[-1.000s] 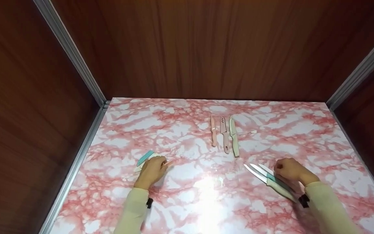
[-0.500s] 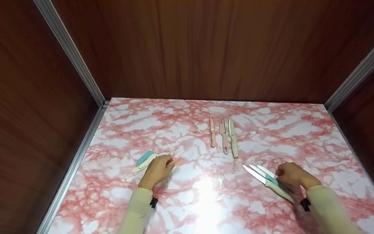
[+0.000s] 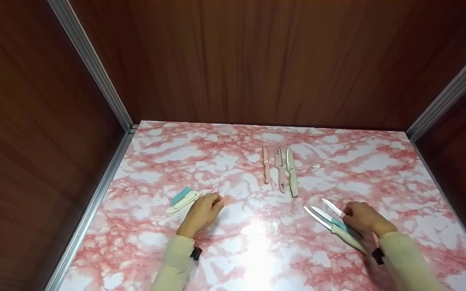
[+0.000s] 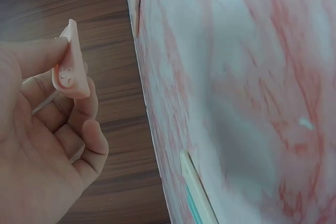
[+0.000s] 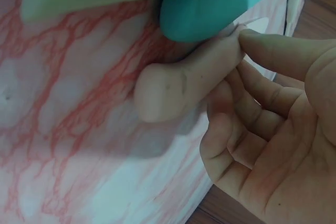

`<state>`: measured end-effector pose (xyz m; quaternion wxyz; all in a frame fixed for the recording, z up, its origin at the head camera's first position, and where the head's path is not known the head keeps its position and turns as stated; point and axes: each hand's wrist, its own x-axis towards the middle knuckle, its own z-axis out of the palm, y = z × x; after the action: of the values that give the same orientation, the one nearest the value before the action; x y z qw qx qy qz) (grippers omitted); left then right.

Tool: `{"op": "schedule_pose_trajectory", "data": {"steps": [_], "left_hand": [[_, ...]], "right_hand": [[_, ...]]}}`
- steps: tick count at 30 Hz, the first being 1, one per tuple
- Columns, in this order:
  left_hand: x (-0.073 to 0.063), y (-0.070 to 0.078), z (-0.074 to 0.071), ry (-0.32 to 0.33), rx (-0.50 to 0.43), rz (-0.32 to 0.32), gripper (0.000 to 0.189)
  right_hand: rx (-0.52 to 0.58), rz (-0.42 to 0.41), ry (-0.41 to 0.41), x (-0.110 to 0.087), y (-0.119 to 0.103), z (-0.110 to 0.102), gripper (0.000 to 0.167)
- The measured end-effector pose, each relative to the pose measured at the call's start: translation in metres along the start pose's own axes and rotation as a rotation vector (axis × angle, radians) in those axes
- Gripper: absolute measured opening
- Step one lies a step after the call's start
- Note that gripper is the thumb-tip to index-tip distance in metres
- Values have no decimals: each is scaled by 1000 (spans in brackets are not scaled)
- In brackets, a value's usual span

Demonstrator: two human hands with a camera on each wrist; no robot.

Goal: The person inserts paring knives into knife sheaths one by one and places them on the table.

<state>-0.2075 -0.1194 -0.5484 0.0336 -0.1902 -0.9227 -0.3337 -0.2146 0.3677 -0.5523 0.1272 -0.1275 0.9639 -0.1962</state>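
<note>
My left hand [image 3: 201, 213] pinches a small pink knife sheath [image 4: 72, 66] between thumb and fingers, raised off the table in the left wrist view. Left of that hand lie a cream sheath [image 3: 185, 201] and a teal sheath [image 3: 181, 196]. On the right, my right hand [image 3: 365, 217] pinches a knife by its pink handle [image 5: 178, 85], its bare blade [image 3: 331, 206] pointing to the far left. Close beside it lie a knife with a teal handle [image 5: 215, 11] and a knife with a cream handle [image 3: 348, 239], both blades bare.
Farther back on the pink-marbled table [image 3: 168, 161] lie a small pink knife [image 3: 266, 165], a pink knife with holes [image 3: 280, 173] and a cream knife [image 3: 291, 173], side by side. Dark wood panels [image 3: 233, 60] with metal frame strips enclose the back and sides.
My left hand has moved to the right with the pink sheath, uncovering more of the cream one. My right hand has taken hold of the pink-handled knife, whose blade has shifted away from the others.
</note>
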Motion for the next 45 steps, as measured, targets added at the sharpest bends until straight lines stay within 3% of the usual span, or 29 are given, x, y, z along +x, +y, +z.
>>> {"op": "schedule_pose_trajectory", "data": {"steps": [10, 17, 28, 39, 45], "left_hand": [[-3, 6, 3, -25, -46, 9, 16], [-4, 14, 5, -25, -60, 20, 13], [1, 27, 12, -61, -65, 39, 15], [8, 34, 19, -64, -87, 61, 21], [12, 40, 20, -86, -90, 60, 20]], "right_hand": [[24, 31, -29, -2, -3, 0, 10], [43, 41, 3, 2, -4, 1, 10], [31, -88, 184, 9, -18, -2, 9], [64, -172, 218, 14, -55, 1, 13], [103, -194, 180, 18, -72, 6, 16]]}}
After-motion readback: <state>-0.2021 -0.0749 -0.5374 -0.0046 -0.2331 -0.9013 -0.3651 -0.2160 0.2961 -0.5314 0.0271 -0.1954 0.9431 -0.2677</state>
